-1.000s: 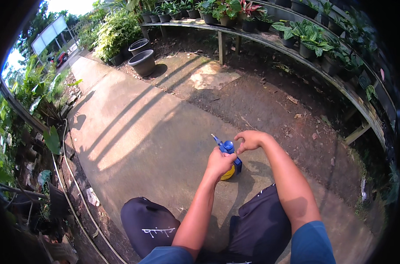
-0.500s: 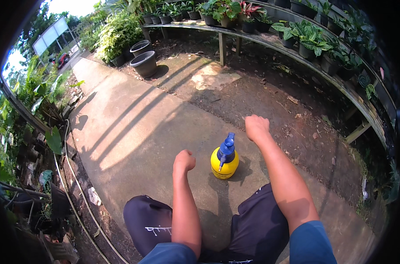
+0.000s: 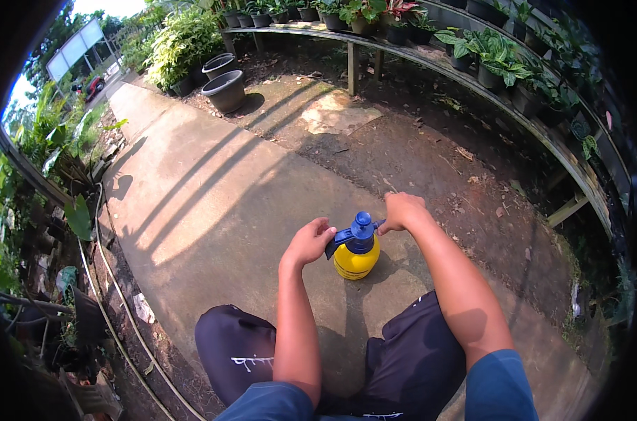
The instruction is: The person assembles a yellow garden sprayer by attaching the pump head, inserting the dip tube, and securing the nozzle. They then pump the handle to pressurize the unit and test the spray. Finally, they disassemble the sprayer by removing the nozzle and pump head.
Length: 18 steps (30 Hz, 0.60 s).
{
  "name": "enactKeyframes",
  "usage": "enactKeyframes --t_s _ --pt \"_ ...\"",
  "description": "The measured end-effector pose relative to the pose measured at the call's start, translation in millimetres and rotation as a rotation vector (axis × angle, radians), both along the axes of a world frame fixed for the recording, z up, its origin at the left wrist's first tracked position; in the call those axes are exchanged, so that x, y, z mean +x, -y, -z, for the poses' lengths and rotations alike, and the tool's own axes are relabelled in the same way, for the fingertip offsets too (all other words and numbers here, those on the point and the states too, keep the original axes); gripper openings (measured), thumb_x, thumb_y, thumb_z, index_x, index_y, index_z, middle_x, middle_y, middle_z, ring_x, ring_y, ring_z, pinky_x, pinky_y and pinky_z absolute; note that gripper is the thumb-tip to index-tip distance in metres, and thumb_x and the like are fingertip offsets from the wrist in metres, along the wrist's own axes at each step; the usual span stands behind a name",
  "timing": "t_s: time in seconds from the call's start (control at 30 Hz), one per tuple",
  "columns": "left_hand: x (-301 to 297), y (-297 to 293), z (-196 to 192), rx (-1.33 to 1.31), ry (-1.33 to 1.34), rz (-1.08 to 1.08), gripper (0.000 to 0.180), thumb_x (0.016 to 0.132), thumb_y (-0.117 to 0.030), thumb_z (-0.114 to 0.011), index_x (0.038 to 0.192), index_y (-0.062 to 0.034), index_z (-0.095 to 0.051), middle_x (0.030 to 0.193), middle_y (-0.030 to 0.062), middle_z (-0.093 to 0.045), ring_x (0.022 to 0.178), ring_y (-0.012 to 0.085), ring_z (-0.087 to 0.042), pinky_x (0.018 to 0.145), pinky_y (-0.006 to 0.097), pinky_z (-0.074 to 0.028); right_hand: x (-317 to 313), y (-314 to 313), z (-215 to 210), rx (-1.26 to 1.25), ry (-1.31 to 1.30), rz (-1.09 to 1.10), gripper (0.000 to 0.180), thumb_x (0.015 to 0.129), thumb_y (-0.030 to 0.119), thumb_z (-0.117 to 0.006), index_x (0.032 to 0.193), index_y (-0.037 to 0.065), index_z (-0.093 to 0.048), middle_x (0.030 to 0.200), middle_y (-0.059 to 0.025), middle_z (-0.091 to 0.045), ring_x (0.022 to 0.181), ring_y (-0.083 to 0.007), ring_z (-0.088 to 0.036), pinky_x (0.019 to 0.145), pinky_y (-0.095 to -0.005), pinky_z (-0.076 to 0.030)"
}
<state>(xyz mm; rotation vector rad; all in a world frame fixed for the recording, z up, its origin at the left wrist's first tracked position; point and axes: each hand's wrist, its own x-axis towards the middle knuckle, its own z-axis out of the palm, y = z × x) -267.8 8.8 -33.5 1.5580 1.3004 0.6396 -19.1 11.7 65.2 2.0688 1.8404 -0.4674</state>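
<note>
Right now I am looking down at a yellow spray bottle (image 3: 356, 260) with a blue pump head (image 3: 360, 235), standing upright on the concrete path (image 3: 192, 203), close to the path's right edge where the bare soil (image 3: 431, 154) begins. My left hand (image 3: 308, 242) is curling half closed against the blue trigger lever on the head's left side, fingertips touching it (I cannot tell how firmly it is gripping). My right hand (image 3: 401, 210) is closing into a loose fist at the head's right side, pinching the thin blue nozzle tip. Both forearms are coming in from the lower edge, over my dark shorts (image 3: 410, 365). Two dark empty pots (image 3: 224, 81) are sitting well apart from the bottle, at the path's far end. A long wooden bench (image 3: 473, 77) carrying potted plants (image 3: 490, 56) is curving along beyond the soil, and a pale hose (image 3: 115, 316) is trailing along the path's left edge.
</note>
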Motion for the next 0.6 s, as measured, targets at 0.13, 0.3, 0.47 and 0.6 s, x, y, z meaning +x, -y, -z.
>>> enactKeyframes --t_s 0.13,0.3,0.47,0.6 --pt "17 9 -3 -0.106 -0.083 0.262 0.078 0.076 -0.048 -0.088 0.128 0.0032 -0.061 0.105 0.017 -0.072 0.096 0.0279 -0.07 0.084 0.037 -0.056 10 -6 -3 0.167 -0.084 0.187 0.084 0.074 0.055 -0.088 0.135 0.002 -0.061 0.133 -0.0186 -0.068 0.124 -0.0344 -0.065 0.1 -0.0456 -0.054" --pt "44 21 -9 -0.116 -0.021 0.071 0.066 0.075 -0.034 -0.087 0.12 0.0001 -0.053 0.097 0.0139 -0.067 0.091 0.0253 -0.067 0.082 0.036 -0.053 22 -8 0 -0.111 0.01 0.146 0.067 0.079 0.048 -0.087 0.128 0.005 -0.071 0.133 -0.0144 -0.069 0.124 -0.0314 -0.066 0.1 -0.044 -0.054" --pt "65 36 -17 -0.308 0.12 -0.043 0.066 0.084 -0.03 -0.082 0.129 -0.0021 -0.043 0.113 0.0146 -0.063 0.103 0.0271 -0.066 0.093 0.034 -0.051 36 -13 10 -0.358 -0.117 0.037 0.087 0.071 0.053 -0.091 0.136 0.001 -0.065 0.136 -0.0196 -0.066 0.12 -0.0346 -0.068 0.097 -0.0483 -0.056" --pt "24 23 -36 -0.65 0.421 0.218 0.06 0.095 -0.023 -0.07 0.142 -0.002 -0.04 0.129 0.0164 -0.063 0.112 0.0267 -0.067 0.092 0.037 -0.054 18 -6 18 -0.525 -0.252 0.03 0.113 0.058 0.071 -0.089 0.142 0.001 -0.06 0.14 -0.0242 -0.062 0.12 -0.0357 -0.068 0.098 -0.0488 -0.056"
